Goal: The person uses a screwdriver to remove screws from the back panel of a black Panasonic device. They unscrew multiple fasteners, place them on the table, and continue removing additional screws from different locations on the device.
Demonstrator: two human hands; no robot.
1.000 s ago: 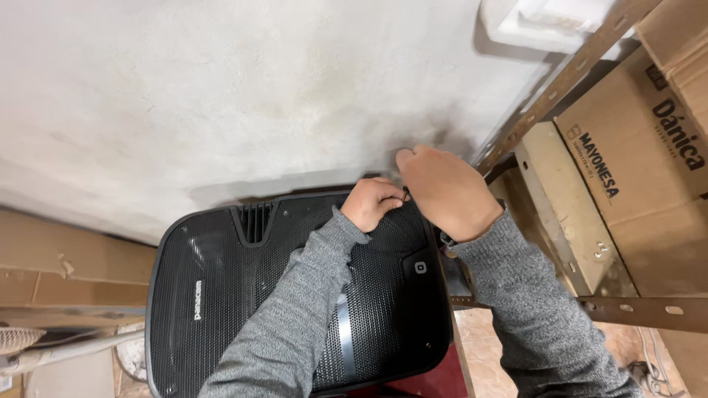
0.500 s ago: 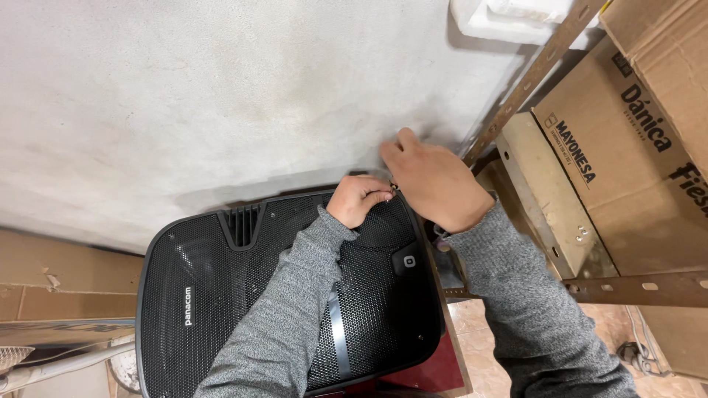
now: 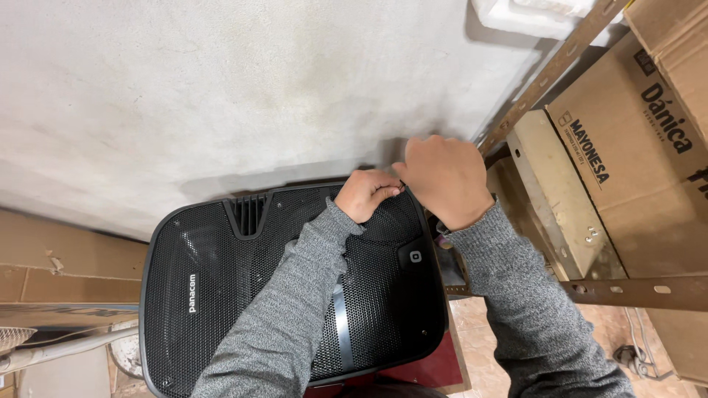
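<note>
Overhead, rough white wall (image 3: pixel 221 81) behind speaker (image 3: pixel 221 295).

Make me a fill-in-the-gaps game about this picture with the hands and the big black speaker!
1. Both hands, the left hand and the right hand, meet at the top edge of the black ____, whose front is a mesh grille.
2. Both sleeves are ____ in colour.
3. The metal shelf on the right holds ____ boxes.

Missing words: speaker; grey; cardboard
</note>
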